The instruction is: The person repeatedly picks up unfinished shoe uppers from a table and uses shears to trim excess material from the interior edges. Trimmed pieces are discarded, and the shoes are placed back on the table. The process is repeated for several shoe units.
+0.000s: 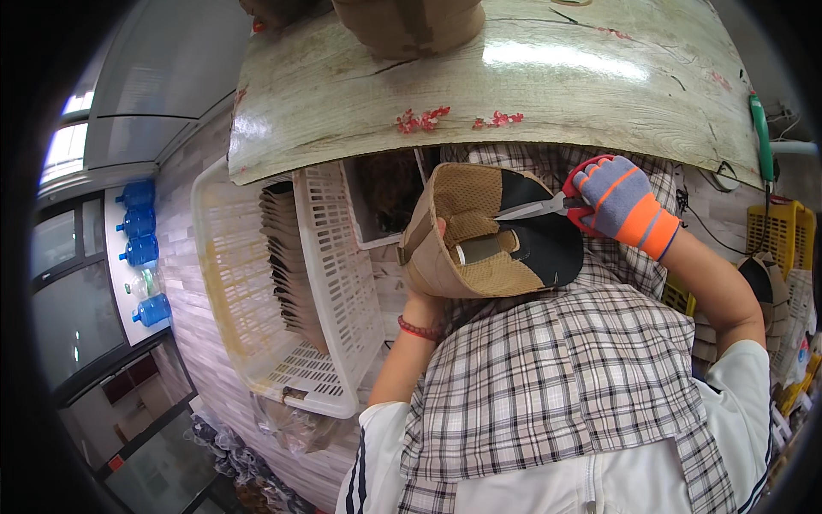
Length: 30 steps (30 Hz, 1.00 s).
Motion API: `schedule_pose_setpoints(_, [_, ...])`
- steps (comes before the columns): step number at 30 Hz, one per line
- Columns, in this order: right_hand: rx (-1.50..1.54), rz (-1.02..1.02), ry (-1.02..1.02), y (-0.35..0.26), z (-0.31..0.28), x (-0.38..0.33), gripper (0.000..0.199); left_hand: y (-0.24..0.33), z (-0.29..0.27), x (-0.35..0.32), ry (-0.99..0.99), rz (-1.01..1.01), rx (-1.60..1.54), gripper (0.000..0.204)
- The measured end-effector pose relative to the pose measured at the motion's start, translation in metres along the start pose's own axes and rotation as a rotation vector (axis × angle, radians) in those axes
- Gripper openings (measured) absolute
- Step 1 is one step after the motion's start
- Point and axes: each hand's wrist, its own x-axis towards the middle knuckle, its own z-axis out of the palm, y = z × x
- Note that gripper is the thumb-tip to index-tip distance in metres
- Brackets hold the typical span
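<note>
A tan and black shoe upper (pixel 505 278) with a mesh lining is held over my lap, its opening turned up toward me. My left hand (pixel 421 278), bare, grips its left side; one fingertip shows at the lining while most fingers are hidden behind the material. A grey and orange glove covers my right hand (pixel 618 199), which is closed round the red handles of a pair of scissors (pixel 535 208). The blades point left over the upper's inside, near a small grey-green tab (pixel 479 248). Whether the blade tips touch the lining, I cannot tell.
Just beyond my lap is the wood-patterned table (pixel 342 111), bearing a brown rounded item (pixel 411 26). To my left stands a white plastic basket (pixel 338 257) with stacked tan pieces (pixel 291 265). A green-handled tool (pixel 760 137) hangs at the table's right edge, near yellow crates (pixel 792 236).
</note>
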Motion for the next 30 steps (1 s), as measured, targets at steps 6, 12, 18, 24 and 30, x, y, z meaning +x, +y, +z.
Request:
schedule_pose_setpoints(6, [-0.122,-0.038,-0.029,-0.002,-0.007,0.007,0.029,-0.007,-0.009,0.001,0.032,-0.112,-0.140,0.046])
schedule_pose_setpoints(12, [-0.061,0.055,-0.170,-0.011,-0.007,0.000,0.030,-0.022,-0.031,0.001,0.081,-0.176,-0.258,0.048])
schedule_pose_setpoints(18, [0.705,0.633,-0.425,-0.007,0.003,0.000,0.034,-0.001,0.004,0.001,-0.021,0.009,0.014,0.046])
schedule_pose_setpoints(24, [0.651,0.498,-0.369,-0.014,0.019,0.001,0.033,-0.003,0.001,0.003,0.010,0.083,0.103,0.037])
schedule_pose_setpoints(30, [0.262,0.122,-0.548,-0.026,0.005,0.002,0.034,-0.011,-0.001,0.001,0.098,0.127,0.206,0.045])
